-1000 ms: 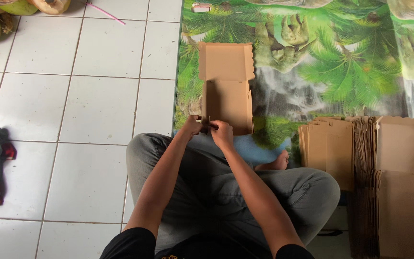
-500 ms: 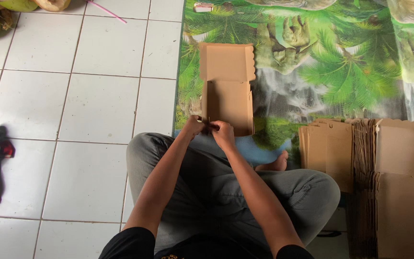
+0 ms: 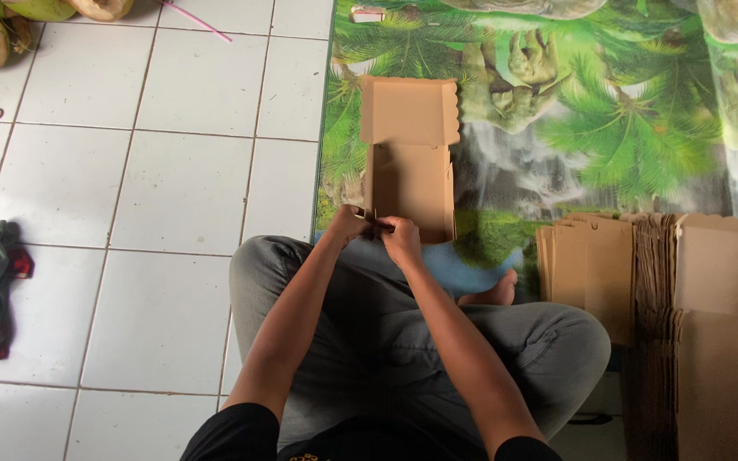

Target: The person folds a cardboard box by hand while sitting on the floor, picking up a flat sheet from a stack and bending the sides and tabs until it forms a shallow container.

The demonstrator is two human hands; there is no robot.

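Sitting cross-legged on a white tiled floor (image 3: 172, 171), a person works a flat brown cardboard box blank (image 3: 409, 166) that lies on a green palm-print mat (image 3: 608, 128) just beyond their knees. Both hands meet at the blank's near left corner: the left hand (image 3: 348, 225) and the right hand (image 3: 401, 239) each have a closed grip pinching the cardboard's edge, fingertips almost touching. The blank's long axis runs straight away from the person, its scalloped lid flap pointing to the far end and its near end at the hands. Risk, as a judgement: pinching only one corner could crease or tear the thin tab, or swing the blank askew. A stack of flat cardboard blanks (image 3: 642, 282) stands near the right knee.
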